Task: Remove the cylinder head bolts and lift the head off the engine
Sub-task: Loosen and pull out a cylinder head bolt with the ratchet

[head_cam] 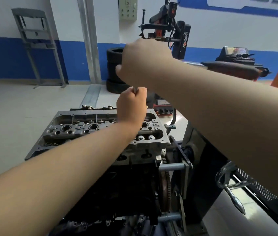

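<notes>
In a blue-and-white workshop, my left hand (pixel 131 106) and right hand (pixel 145 62) grip a thin steel tool shaft (pixel 135 90) above the grey cast-aluminium cylinder head (pixel 77 128).

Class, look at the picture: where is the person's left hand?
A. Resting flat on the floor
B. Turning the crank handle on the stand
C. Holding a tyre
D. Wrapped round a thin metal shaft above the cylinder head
D: the left hand grips a thin metal shaft standing over the cylinder head, below the right hand.
</notes>
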Action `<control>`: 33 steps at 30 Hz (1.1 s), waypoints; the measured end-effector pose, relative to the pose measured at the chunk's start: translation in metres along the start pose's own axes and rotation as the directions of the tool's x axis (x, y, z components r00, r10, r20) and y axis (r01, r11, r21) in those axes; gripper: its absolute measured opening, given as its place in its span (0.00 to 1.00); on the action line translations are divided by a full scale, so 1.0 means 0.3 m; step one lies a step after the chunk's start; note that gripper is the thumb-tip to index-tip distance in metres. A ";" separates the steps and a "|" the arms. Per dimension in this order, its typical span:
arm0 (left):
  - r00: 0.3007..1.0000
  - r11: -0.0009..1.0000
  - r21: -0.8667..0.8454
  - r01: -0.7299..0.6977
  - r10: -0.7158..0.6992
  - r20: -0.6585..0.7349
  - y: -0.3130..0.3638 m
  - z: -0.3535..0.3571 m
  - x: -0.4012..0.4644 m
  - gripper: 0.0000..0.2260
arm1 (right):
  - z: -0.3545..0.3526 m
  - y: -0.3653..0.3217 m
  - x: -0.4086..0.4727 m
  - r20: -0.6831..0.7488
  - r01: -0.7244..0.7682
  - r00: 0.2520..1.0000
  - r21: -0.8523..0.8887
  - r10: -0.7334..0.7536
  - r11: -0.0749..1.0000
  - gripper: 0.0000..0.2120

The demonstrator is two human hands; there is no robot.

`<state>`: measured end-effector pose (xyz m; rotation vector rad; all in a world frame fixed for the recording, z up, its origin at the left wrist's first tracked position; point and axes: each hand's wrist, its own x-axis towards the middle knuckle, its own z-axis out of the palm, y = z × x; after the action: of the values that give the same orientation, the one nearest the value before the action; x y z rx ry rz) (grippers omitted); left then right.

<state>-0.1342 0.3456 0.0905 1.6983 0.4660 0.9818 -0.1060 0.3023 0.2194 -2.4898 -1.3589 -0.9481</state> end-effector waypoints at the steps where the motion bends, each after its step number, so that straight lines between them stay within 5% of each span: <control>1: 0.995 0.999 0.038 -0.014 0.017 -0.094 -0.004 0.013 -0.012 0.16 | -0.004 -0.015 -0.003 0.004 0.017 1.000 -0.042 -0.017 0.999 0.15; 2: 0.992 0.999 0.034 -0.025 0.029 -0.120 -0.012 0.011 -0.013 0.15 | -0.007 -0.026 -0.010 0.003 0.041 0.999 -0.071 -0.041 0.997 0.15; 4: 0.996 0.994 -0.086 -0.059 0.065 0.068 -0.038 -0.032 0.010 0.15 | -0.009 -0.028 -0.026 -0.039 0.108 0.993 -0.081 -0.111 0.991 0.17; 7: 0.870 0.969 -0.235 -0.075 0.179 0.460 -0.072 -0.151 0.085 0.18 | -0.007 0.001 -0.030 -0.124 0.261 0.955 -0.069 -0.268 0.963 0.22; 10: 0.784 0.974 -0.215 0.066 0.082 0.615 -0.067 -0.141 0.090 0.22 | -0.009 0.035 -0.032 -0.126 0.320 0.944 0.137 -0.304 0.937 0.21; 12: 0.839 0.980 -0.174 0.092 0.018 0.544 -0.059 -0.095 0.074 0.25 | 0.007 0.042 -0.031 -0.133 0.253 0.965 0.240 -0.226 0.937 0.20; 15: 0.986 0.994 -0.072 0.085 -0.073 0.147 -0.031 -0.015 0.038 0.24 | 0.013 0.034 -0.009 -0.064 0.051 0.997 0.106 -0.045 0.993 0.14; 17: 0.993 0.995 0.049 0.082 -0.077 -0.091 -0.007 0.027 0.004 0.21 | -0.005 -0.001 -0.004 -0.006 -0.010 1.000 -0.035 0.010 0.999 0.12; 19: 0.980 0.993 0.083 0.085 -0.069 -0.184 -0.011 0.023 -0.012 0.18 | -0.015 -0.048 -0.016 -0.005 0.051 0.999 -0.122 -0.052 0.991 0.08; 21: 0.999 0.998 -0.052 0.033 -0.032 0.030 -0.043 -0.027 0.004 0.16 | -0.007 -0.053 -0.035 -0.083 0.131 0.986 -0.117 -0.142 0.984 0.09; 24: 0.837 0.958 -0.238 0.160 -0.004 0.548 -0.071 -0.119 0.035 0.20 | 0.012 0.017 -0.043 -0.157 0.222 0.964 0.037 -0.214 0.974 0.20; 26: 0.795 0.956 -0.203 0.213 -0.049 0.604 -0.075 -0.119 0.040 0.22 | 0.019 0.055 -0.036 -0.135 0.201 0.977 0.341 -0.163 0.918 0.20; 28: 0.875 0.971 -0.147 0.191 -0.101 0.473 -0.064 -0.077 0.023 0.24 | 0.021 0.060 -0.022 -0.095 0.075 0.995 0.453 -0.036 0.888 0.18; 31: 0.989 0.988 -0.053 0.144 -0.142 0.026 -0.030 0.006 -0.023 0.25 | 0.016 0.011 0.009 -0.032 -0.047 0.998 0.128 0.051 0.991 0.15; 33: 0.951 0.987 -0.047 0.156 -0.163 -0.262 -0.012 0.049 -0.060 0.22 | 0.005 -0.047 0.007 -0.017 -0.009 1.000 -0.089 0.008 0.996 0.10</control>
<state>-0.1323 0.3252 0.0790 1.4858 0.7518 1.0951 -0.1158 0.3125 0.2170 -2.5438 -1.3283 -1.0474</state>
